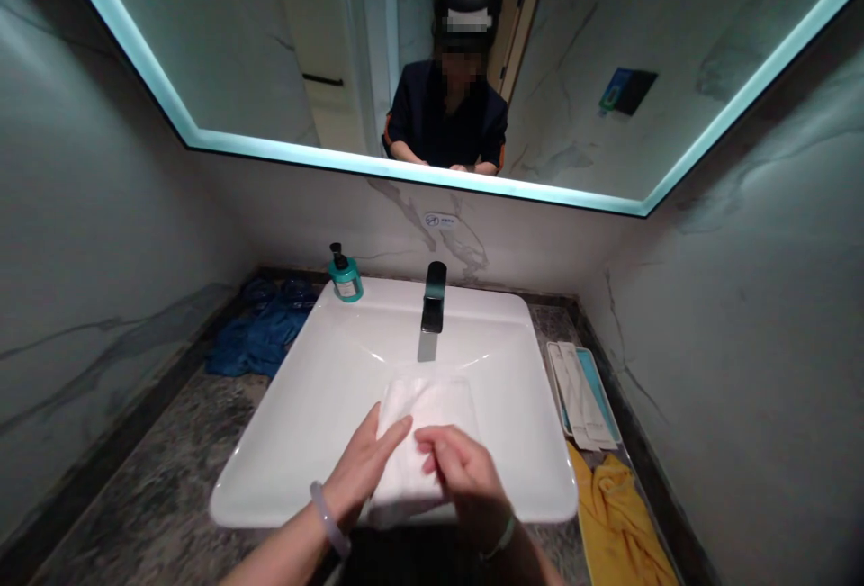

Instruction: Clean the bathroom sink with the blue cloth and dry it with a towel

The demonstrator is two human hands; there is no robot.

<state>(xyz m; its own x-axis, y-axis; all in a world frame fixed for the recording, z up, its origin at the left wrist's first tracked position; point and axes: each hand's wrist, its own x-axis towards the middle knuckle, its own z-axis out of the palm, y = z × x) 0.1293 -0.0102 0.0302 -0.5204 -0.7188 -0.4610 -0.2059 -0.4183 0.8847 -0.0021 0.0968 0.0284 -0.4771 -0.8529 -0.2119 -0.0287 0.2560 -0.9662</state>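
Observation:
A folded white towel (428,401) is held over the front part of the white washbasin (283,442). My left hand (368,455) grips its left side, thumb lying on top and the other fingers hidden beneath. On the right side, my right hand (465,469) is closed against the towel with its fingers curled inward over the upper face. How much cloth those fingers pinch is partly hidden. A black faucet (434,298) rises at the back of the basin, beyond the towel.
A teal pump bottle (346,282) stands on the basin's back left corner. Blue cloth (260,334) lies on the left counter. To the right are a tray (602,388) with white paper packets (581,397) and a yellow cloth (621,518). A lit mirror (270,64) hangs above.

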